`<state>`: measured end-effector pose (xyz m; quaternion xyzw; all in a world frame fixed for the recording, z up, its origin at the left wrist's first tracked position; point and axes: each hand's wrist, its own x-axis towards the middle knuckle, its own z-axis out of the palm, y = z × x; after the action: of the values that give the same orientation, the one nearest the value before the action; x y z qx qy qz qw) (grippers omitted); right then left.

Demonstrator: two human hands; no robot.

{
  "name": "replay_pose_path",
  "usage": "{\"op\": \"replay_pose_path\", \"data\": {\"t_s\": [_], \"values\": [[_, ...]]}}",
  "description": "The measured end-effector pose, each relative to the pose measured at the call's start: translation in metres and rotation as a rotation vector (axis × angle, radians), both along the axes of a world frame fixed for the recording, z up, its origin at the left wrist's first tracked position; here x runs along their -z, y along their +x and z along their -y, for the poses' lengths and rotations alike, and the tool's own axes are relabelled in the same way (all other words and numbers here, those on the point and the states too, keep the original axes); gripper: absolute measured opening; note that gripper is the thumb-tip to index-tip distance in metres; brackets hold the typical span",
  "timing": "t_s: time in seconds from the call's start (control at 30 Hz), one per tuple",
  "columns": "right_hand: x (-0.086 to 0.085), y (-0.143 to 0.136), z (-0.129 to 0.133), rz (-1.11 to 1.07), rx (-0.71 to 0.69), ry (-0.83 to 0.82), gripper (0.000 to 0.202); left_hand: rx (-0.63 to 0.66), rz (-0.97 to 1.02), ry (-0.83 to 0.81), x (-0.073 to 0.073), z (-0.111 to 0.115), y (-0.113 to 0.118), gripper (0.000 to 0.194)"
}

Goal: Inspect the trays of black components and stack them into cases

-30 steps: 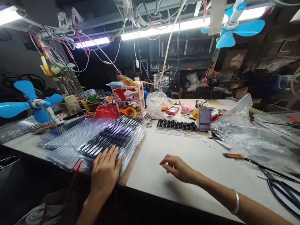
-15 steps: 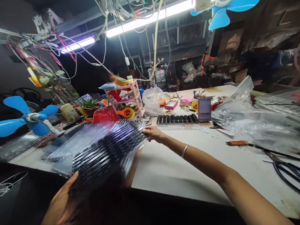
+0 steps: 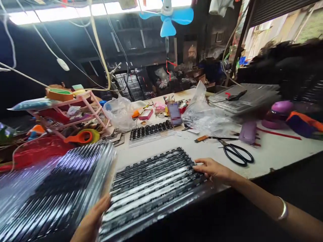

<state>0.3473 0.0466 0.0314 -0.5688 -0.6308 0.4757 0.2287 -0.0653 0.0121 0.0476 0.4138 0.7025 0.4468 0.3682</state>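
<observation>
A flat black plastic sheet (image 3: 151, 185), ribbed in rows and glossy as if in clear film, is held tilted over the front edge of the white table. My left hand (image 3: 93, 218) grips its left edge, thumb on top and the other fingers hidden beneath. At the far right corner, my right hand (image 3: 213, 169) pinches the sheet between thumb and fingers. Left of it lies a pile of similar shiny ribbed sheets (image 3: 75, 181), blurred by motion. Further back a black grid-like piece (image 3: 150, 131) rests on clear plastic.
Large black-handled scissors (image 3: 237, 154) and an orange-handled cutter (image 3: 202, 138) lie on the white table (image 3: 262, 148) at right. Crumpled clear bags (image 3: 209, 114) sit behind them. A pink rack (image 3: 68, 111) with tape rolls stands at left. A blue fan (image 3: 168, 20) hangs overhead.
The view has turned right. Both hands have brought the black sheet rightward, off the pile at the left and over the front of the white table. Both still hold it.
</observation>
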Motion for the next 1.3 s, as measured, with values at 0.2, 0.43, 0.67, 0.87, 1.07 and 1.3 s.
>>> {"op": "replay_pose_path", "data": {"t_s": [0.2, 0.43, 0.67, 0.87, 1.07, 1.3], "values": [[0.006, 0.000, 0.005, 0.431, 0.108, 0.238, 0.041, 0.295, -0.703, -0.243, 0.014, -0.036, 0.030, 0.062], [0.037, -0.016, 0.019, 0.507, 0.208, 0.639, 0.047, 0.223, -0.992, 0.056, 0.043, -0.025, 0.020, 0.062], [0.052, -0.048, 0.016, 0.310, 0.420, 0.764, 0.042, 0.012, -0.392, 0.157, 0.050, -0.027, 0.035, 0.054], [0.023, -0.051, 0.026, 0.122, 0.408, 0.852, 0.040, -0.012, 0.012, 0.201, 0.031, -0.018, 0.044, 0.041], [-0.016, -0.046, 0.030, -0.219, 0.369, 0.940, 0.048, -0.283, 0.318, 0.726, -0.012, -0.003, 0.048, 0.053], [0.013, -0.023, 0.025, -0.012, 0.363, 0.805, 0.035, -0.512, 0.547, 0.687, -0.040, -0.006, 0.035, 0.070]]}}
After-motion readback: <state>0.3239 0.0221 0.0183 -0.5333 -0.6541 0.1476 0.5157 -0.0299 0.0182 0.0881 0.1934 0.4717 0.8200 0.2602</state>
